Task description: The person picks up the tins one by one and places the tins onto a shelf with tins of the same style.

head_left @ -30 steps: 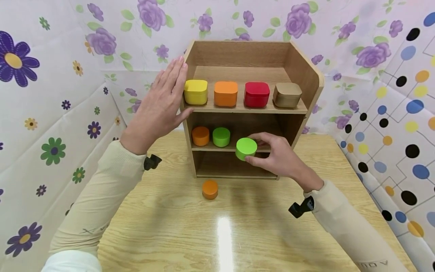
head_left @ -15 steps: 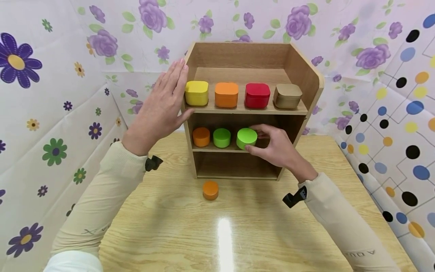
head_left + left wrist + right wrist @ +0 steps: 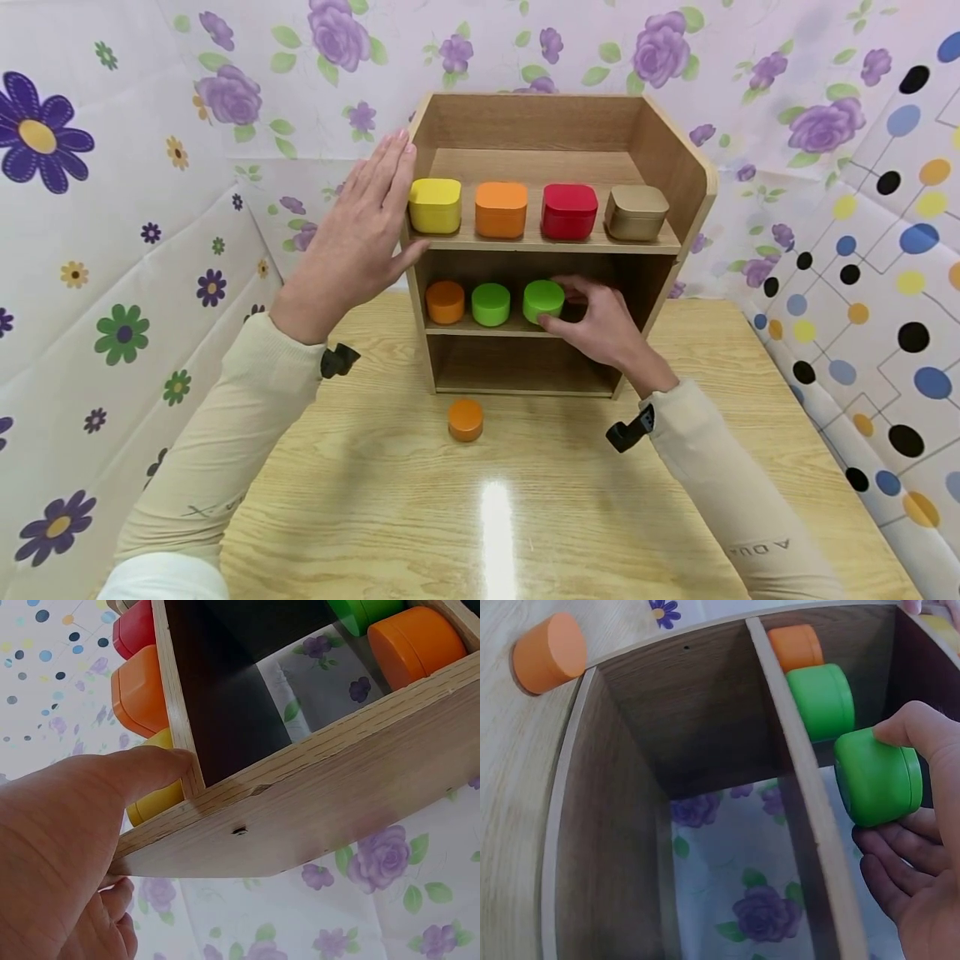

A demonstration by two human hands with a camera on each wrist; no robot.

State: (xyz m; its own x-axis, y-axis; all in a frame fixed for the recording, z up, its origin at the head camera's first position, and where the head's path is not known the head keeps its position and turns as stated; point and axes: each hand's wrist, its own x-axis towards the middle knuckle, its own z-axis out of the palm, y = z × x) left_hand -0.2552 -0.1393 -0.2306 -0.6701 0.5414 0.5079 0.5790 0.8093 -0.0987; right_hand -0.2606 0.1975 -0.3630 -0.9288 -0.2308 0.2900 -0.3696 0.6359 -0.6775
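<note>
A small wooden shelf unit stands on the table. With thumb and fingers my right hand pinches a bright green round container at the front of the middle shelf. Left of it on that shelf sit another green round container and an orange round one. My left hand lies along the unit's left side, fingers straight and together. In the left wrist view its thumb touches the front edge of the side panel. Part of the held container's far side is hidden by my fingers.
Yellow, orange, red and gold rounded-square containers line the top shelf. An orange round container stands on the table before the unit. Patterned cloth walls enclose the table.
My right hand has lifted the green container a little and moved it back onto the middle shelf, beside the other green one. My left hand has stayed at the unit's side.
</note>
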